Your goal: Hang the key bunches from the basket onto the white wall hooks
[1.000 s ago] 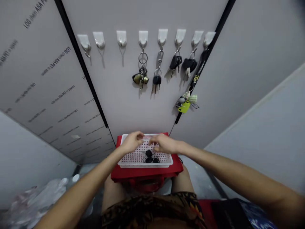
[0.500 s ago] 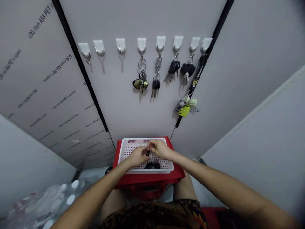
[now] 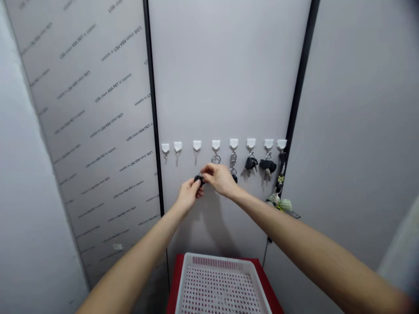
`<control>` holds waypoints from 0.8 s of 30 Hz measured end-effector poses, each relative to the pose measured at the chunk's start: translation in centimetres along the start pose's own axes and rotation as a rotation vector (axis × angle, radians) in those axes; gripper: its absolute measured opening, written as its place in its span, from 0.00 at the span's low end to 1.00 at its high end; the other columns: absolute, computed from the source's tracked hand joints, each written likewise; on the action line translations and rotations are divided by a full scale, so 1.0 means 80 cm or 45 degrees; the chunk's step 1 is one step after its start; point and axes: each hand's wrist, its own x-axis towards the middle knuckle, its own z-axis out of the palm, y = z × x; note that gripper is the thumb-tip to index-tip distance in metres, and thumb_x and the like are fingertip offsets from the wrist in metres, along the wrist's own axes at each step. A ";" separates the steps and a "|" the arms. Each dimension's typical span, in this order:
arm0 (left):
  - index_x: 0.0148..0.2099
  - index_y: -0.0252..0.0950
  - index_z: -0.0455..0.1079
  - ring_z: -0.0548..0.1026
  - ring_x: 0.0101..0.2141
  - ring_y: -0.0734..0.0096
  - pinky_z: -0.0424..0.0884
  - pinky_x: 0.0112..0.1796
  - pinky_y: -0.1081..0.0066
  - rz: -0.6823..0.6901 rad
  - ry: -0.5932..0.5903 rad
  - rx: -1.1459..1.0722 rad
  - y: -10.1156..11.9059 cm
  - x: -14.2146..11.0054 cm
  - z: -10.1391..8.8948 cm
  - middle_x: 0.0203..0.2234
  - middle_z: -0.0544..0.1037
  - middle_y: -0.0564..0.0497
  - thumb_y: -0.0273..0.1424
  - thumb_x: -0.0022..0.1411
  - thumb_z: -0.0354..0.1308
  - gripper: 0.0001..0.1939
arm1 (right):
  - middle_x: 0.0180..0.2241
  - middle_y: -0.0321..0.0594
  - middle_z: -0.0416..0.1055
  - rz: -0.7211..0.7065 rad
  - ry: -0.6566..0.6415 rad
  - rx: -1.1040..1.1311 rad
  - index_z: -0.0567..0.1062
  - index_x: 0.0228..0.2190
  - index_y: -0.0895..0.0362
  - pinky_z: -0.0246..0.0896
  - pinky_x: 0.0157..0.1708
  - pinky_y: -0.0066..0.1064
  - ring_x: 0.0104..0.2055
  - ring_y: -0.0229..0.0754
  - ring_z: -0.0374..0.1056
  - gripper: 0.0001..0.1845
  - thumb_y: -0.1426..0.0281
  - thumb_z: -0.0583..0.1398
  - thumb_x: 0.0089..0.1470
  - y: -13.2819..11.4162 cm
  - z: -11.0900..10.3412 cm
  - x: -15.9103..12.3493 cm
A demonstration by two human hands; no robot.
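Both my hands are raised in front of the wall, just below a row of white hooks (image 3: 197,145). My left hand (image 3: 189,194) and my right hand (image 3: 220,179) pinch together on a black key bunch (image 3: 198,179) held between them. The bunch hangs a little below the third hook from the left, not touching it. Hooks to the right carry a key ring (image 3: 215,158), black keys (image 3: 251,163) and more black keys (image 3: 267,165). The last hook holds a lanyard with a greenish charm (image 3: 284,204).
A white perforated basket (image 3: 196,279) sits on a red stool (image 3: 173,288) at the bottom centre, below my arms. A black vertical strip (image 3: 153,131) divides the wall panels on the left, another black strip (image 3: 299,87) on the right.
Both hands lifted a black key bunch out of the basket and rose to the hook row. The view tilted upward, so the basket now lies at the bottom edge.
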 end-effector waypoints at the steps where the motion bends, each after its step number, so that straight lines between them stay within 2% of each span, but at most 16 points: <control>1: 0.29 0.30 0.60 0.61 0.15 0.85 0.56 0.18 0.81 0.036 0.045 0.013 0.017 0.009 0.001 0.14 0.64 0.57 0.30 0.49 0.46 0.07 | 0.19 0.34 0.65 -0.011 0.059 -0.031 0.67 0.23 0.61 0.55 0.24 0.22 0.21 0.30 0.60 0.07 0.77 0.51 0.38 -0.009 -0.004 0.016; 4: 0.27 0.30 0.60 0.61 0.14 0.85 0.56 0.17 0.81 0.122 0.145 0.072 0.058 0.032 0.004 0.14 0.63 0.57 0.28 0.50 0.44 0.06 | 0.19 0.35 0.66 0.010 0.176 -0.140 0.68 0.25 0.61 0.56 0.25 0.22 0.21 0.30 0.60 0.08 0.77 0.51 0.38 -0.029 -0.015 0.055; 7: 0.24 0.31 0.60 0.61 0.13 0.85 0.56 0.17 0.81 0.125 0.221 0.165 0.074 0.046 0.005 0.13 0.63 0.56 0.28 0.49 0.46 0.06 | 0.18 0.36 0.66 0.075 0.169 -0.304 0.70 0.25 0.60 0.56 0.26 0.23 0.22 0.32 0.61 0.09 0.77 0.51 0.38 -0.039 -0.020 0.077; 11: 0.23 0.31 0.60 0.61 0.12 0.85 0.56 0.16 0.81 0.085 0.275 0.220 0.066 0.052 0.002 0.12 0.62 0.57 0.29 0.49 0.45 0.07 | 0.18 0.38 0.67 0.132 0.058 -0.455 0.71 0.25 0.61 0.56 0.27 0.24 0.23 0.34 0.62 0.11 0.79 0.50 0.38 -0.038 -0.013 0.087; 15: 0.23 0.31 0.60 0.61 0.12 0.84 0.57 0.17 0.80 0.003 0.264 0.308 0.049 0.049 -0.006 0.12 0.63 0.56 0.28 0.49 0.45 0.07 | 0.20 0.40 0.68 0.102 0.038 -0.484 0.71 0.26 0.62 0.56 0.29 0.25 0.26 0.35 0.63 0.12 0.79 0.50 0.40 -0.031 -0.005 0.080; 19: 0.26 0.31 0.62 0.62 0.13 0.84 0.57 0.18 0.80 -0.166 0.241 0.368 0.017 0.032 -0.020 0.14 0.64 0.56 0.25 0.49 0.45 0.05 | 0.28 0.42 0.68 -0.010 0.111 -0.486 0.70 0.30 0.63 0.54 0.33 0.27 0.31 0.36 0.62 0.13 0.78 0.50 0.40 -0.017 -0.002 0.043; 21: 0.29 0.31 0.62 0.63 0.15 0.84 0.57 0.20 0.80 -0.238 0.181 0.429 -0.015 0.014 -0.027 0.16 0.66 0.56 0.25 0.48 0.46 0.06 | 0.31 0.41 0.66 -0.055 0.032 -0.469 0.69 0.32 0.62 0.53 0.34 0.27 0.31 0.35 0.62 0.13 0.76 0.50 0.40 -0.001 0.003 0.003; 22: 0.30 0.32 0.63 0.63 0.15 0.83 0.58 0.21 0.80 -0.263 0.114 0.480 -0.035 0.000 -0.030 0.16 0.66 0.56 0.25 0.47 0.46 0.06 | 0.31 0.39 0.66 -0.056 -0.100 -0.456 0.69 0.32 0.61 0.53 0.33 0.26 0.31 0.34 0.61 0.13 0.76 0.51 0.40 0.010 0.007 -0.023; 24: 0.30 0.32 0.64 0.64 0.17 0.82 0.59 0.22 0.79 -0.298 -0.099 0.602 -0.080 -0.035 -0.032 0.17 0.67 0.55 0.25 0.45 0.48 0.07 | 0.28 0.37 0.67 -0.017 -0.571 -0.408 0.69 0.30 0.59 0.53 0.30 0.25 0.28 0.33 0.61 0.13 0.74 0.53 0.37 0.033 0.018 -0.088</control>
